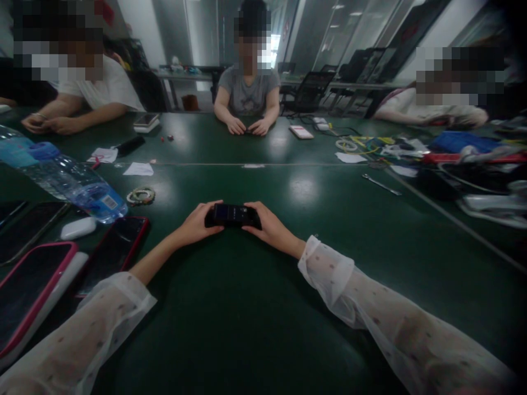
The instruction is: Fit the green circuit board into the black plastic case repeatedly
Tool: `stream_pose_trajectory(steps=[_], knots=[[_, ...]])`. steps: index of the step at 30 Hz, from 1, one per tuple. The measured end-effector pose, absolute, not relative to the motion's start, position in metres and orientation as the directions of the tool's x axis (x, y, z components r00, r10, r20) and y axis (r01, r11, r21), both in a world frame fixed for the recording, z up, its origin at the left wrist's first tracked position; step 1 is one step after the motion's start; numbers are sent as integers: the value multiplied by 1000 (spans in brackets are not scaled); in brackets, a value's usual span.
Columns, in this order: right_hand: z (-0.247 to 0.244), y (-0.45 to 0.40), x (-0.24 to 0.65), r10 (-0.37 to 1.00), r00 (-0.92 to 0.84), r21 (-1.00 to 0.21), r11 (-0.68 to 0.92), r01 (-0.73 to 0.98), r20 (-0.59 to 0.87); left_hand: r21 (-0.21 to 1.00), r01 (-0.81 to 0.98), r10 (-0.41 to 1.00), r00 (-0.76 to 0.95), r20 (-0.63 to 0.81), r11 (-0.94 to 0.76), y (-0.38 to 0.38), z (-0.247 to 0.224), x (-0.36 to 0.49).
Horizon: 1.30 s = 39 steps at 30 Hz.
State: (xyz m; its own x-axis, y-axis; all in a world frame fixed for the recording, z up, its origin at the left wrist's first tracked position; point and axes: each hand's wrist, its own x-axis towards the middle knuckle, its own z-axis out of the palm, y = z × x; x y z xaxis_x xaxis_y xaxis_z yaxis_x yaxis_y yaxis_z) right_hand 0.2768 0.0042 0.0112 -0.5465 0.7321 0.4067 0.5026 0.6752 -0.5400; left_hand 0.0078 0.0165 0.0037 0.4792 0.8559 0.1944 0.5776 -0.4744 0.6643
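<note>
A small black device with a lit screen (233, 215) is held level between my two hands, just above or on the dark green table (247, 318); I cannot tell which. My left hand (196, 224) grips its left end, thumb along the near edge and fingers at the far side. On the opposite end, my right hand (269, 225) is closed in the same way. White text shows on the screen, too small to read. A beaded bracelet (140, 196) lies to the left, beyond my left hand.
Left of me are a red-edged phone (117, 249), a pink-cased phone (31, 296), a white case (78, 227) and a water bottle on its side (86, 189). A wrench (381, 184) and tangled cables (366, 145) lie right. Several people sit around the table.
</note>
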Motion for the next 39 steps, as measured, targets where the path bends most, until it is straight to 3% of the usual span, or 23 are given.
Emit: stream_pose_trajectory(steps=[20, 39], knots=[[7, 7, 276, 767, -514, -597, 630, 496, 384, 668, 573, 862, 457, 220, -475, 21, -4, 7], [12, 6, 277, 754, -538, -578, 645, 500, 376, 646, 563, 837, 492, 239, -515, 20, -1, 7]])
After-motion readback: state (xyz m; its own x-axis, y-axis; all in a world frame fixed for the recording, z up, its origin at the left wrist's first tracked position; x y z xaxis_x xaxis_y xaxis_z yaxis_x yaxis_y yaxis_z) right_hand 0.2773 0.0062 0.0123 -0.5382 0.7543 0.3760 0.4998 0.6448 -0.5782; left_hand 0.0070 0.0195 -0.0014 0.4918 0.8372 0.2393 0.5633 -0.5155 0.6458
